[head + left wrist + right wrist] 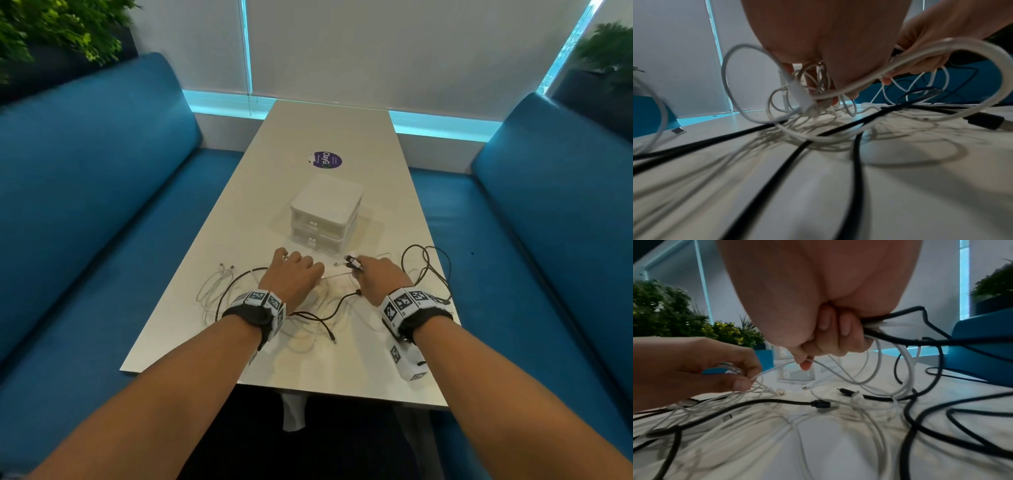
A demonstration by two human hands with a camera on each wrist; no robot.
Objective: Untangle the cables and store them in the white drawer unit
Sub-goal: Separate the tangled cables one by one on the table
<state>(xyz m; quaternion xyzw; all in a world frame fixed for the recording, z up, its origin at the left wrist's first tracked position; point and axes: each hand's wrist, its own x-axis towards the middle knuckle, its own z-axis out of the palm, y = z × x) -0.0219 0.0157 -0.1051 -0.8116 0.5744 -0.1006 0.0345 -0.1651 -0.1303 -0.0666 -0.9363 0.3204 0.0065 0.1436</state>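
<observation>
Left hand [294, 274] pinched a white cable [777, 368] between thumb and fingertip — right hand [378, 277] was fisted round a bundle of black and white cable ends [352, 263]. The tangle [308, 318] sprawled across the worktop [342, 137], just before the white drawer unit [325, 214] — both drawers closed.

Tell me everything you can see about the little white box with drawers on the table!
The white drawer unit is a small, boxy cabinet that looks like plastic, with a plain white top and rounded corners. It has two see-through drawers stacked one above the other, each with a small white knob in front. Both drawers look closed. It stands upright on the white table, just beyond the hands and the tangled cables, with its front facing the person. Nothing touches it but the table.
</observation>
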